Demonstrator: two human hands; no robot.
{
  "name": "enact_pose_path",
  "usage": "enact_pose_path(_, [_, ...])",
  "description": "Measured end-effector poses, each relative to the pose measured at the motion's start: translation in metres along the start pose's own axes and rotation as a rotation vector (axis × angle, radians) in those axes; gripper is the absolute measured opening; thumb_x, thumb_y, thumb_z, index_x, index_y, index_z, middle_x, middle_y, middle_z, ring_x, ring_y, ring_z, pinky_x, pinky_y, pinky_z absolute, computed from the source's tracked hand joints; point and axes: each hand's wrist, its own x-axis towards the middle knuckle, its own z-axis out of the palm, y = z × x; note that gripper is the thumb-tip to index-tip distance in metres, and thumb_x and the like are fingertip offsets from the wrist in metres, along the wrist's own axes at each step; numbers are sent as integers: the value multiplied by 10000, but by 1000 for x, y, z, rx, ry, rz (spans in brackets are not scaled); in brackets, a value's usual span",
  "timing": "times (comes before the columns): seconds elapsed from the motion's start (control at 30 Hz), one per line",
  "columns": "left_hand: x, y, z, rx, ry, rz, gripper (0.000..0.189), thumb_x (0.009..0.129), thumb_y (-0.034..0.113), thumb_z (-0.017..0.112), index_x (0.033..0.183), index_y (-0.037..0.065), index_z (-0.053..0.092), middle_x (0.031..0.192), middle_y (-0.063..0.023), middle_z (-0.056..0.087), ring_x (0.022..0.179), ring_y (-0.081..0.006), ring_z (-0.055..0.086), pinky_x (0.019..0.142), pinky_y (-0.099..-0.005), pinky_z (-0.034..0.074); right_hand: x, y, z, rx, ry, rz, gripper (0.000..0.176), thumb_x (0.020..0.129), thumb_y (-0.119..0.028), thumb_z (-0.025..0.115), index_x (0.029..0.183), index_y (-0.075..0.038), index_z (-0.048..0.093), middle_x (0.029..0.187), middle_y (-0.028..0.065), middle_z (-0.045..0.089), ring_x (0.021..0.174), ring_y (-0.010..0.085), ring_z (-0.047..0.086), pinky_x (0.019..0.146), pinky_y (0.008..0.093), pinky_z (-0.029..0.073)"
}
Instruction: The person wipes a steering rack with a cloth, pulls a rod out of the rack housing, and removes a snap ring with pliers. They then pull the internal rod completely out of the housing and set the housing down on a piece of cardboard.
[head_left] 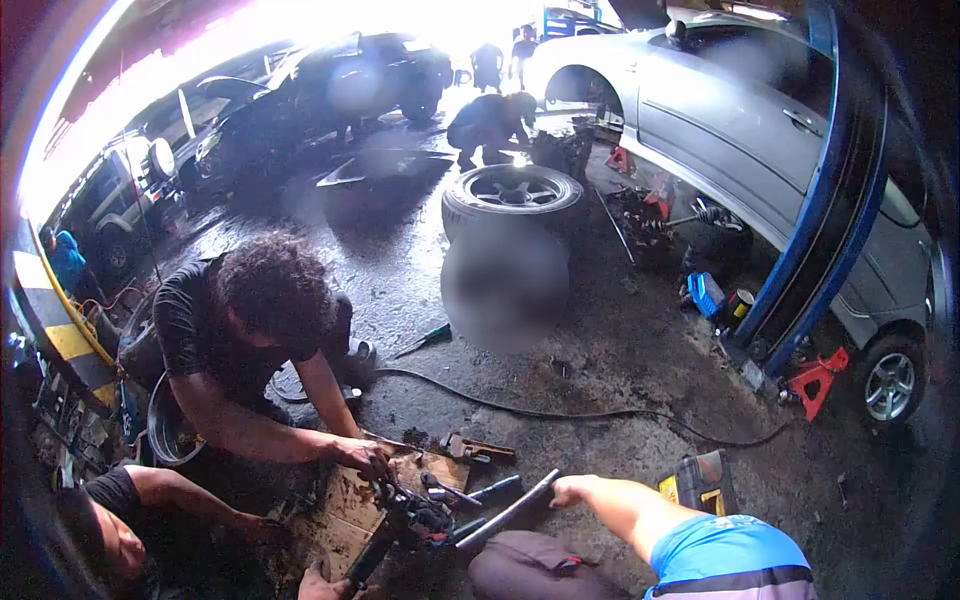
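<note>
My right hand (566, 491), on the bare arm from a blue sleeve, is closed at the upper end of a silver metal pipe (508, 512). At the bottom edge, my left hand (322, 584) appears closed around a black tubular part (368, 560); its wrist is out of frame. That part runs up to a dark metal assembly (425, 515) over stained cardboard (340, 510). A co-worker's hand (365, 458) touches the assembly from above. Another co-worker's hand (258, 527) is left of the cardboard. A socket tool (497, 487) lies beside the assembly.
A pipe wrench (480, 449) lies above the cardboard. A black hose (540, 408) crosses the oily floor. Farther off stand a wheel (513, 190), a blue lift post (830, 190), a red jack stand (817, 383) and a silver car (720, 120). A tool pouch (700, 482) lies right.
</note>
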Motion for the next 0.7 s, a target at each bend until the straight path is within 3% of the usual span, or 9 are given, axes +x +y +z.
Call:
enact_pose_path(0.07, [-16, 2, 12, -85, 109, 195, 706, 784, 251, 720, 1360, -5, 402, 1310, -221, 508, 1236, -374, 459, 1019, -405, 378, 41, 19, -5, -238, -83, 177, 429, 775, -377, 679, 1020, -26, 655, 931, 197, 678, 840, 290, 657, 714, 408, 516])
enact_pose_path(0.13, [-46, -46, 11, -115, 92, 118, 707, 772, 229, 733, 1351, -15, 409, 1295, -220, 519, 1209, -342, 483, 1002, -381, 392, 73, -6, 57, -247, -8, -22, 409, 772, -377, 670, 981, -25, 661, 919, 192, 676, 826, 286, 655, 689, 411, 506])
enact_pose_path(0.17, [-43, -53, 19, -194, 98, 100, 708, 761, 208, 746, 1343, -24, 417, 1279, -220, 530, 1182, -310, 506, 985, -357, 407, 172, 75, 116, 433, 194, -282, 370, 773, -363, 655, 941, -34, 670, 885, 157, 677, 784, 269, 643, 679, 411, 501])
enact_pose_path(0.2, [-43, -52, 30, -212, 90, 96, 708, 761, 208, 746, 1343, -24, 417, 1279, -220, 530, 1182, -310, 506, 985, -357, 407, 139, 16, 83, 174, 48, -219, 364, 775, -359, 653, 944, -37, 671, 891, 153, 677, 789, 268, 642, 685, 412, 499])
enact_pose_path(0.47, [-87, -88, 49, -165, 96, 52, 801, 760, 331, 758, 1379, -1, 373, 1349, -224, 455, 1279, -341, 392, 1052, -391, 336, 80, -202, 45, 233, -312, -503, 319, 792, -323, 641, 963, -57, 683, 939, 128, 677, 833, 253, 635, 731, 419, 482])
enact_pose_path(0.5, [-98, -61, 33, -152, 41, -16, 816, 770, 357, 743, 1402, 18, 353, 1407, -218, 398, 1348, -359, 309, 1101, -397, 275, 84, -209, 44, 244, -323, -502, 314, 794, -318, 639, 965, -60, 685, 945, 125, 677, 838, 251, 634, 737, 420, 480])
enact_pose_path(0.53, [-96, -42, 26, -146, 174, 61, 754, 689, 228, 775, 1331, 26, 437, 1278, -242, 513, 1209, -352, 488, 1022, -396, 383, 91, -215, 46, 273, -329, -488, 308, 796, -314, 637, 968, -62, 686, 951, 122, 676, 844, 249, 633, 742, 421, 478])
enact_pose_path(0.63, [-70, -42, 32, -385, 33, 78, 741, 710, 224, 775, 1317, -17, 426, 1257, -234, 524, 1202, -339, 489, 1020, -390, 379, 100, -207, 51, 537, -395, -299, 294, 802, -301, 633, 975, -70, 690, 968, 112, 676, 860, 243, 631, 760, 423, 472])
enact_pose_path(0.7, [-59, -37, 34, -156, 81, 140, 768, 719, 300, 759, 1317, -40, 416, 1292, -251, 490, 1227, -360, 458, 1045, -389, 352, 96, -215, 52, 672, -460, -92, 284, 807, -292, 629, 980, -75, 693, 980, 106, 676, 871, 239, 629, 771, 425, 468])
